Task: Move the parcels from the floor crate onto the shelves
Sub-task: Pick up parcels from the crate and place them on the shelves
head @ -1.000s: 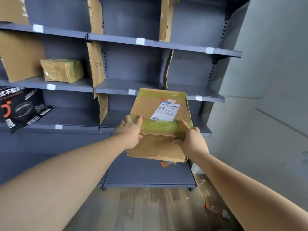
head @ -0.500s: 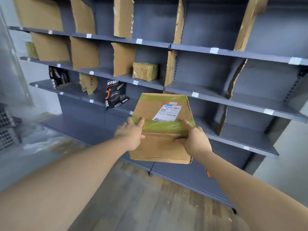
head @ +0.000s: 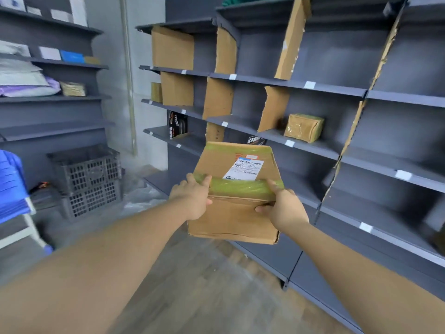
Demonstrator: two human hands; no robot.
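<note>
I carry a brown cardboard parcel (head: 231, 218) with a green tape band and a white shipping label in front of my chest. My left hand (head: 192, 198) grips its left edge, thumb over the tape. My right hand (head: 284, 210) grips its right edge the same way. Behind the parcel runs a dark grey shelf unit (head: 301, 145) split by cardboard dividers. A small taped parcel (head: 303, 127) sits on its middle shelf. Grey floor crates (head: 89, 179) stand stacked at the left by the wall.
Two black printed boxes (head: 178, 124) stand on a lower shelf, one partly hidden behind my parcel. A second shelf unit (head: 48, 97) at the left holds bags and small boxes. Blue plastic items (head: 12, 184) sit at the far left. Wood floor lies below.
My view has swung left along the shelves, bringing the crates and the left shelf unit into sight. Both hands keep the same hold on the parcel.
</note>
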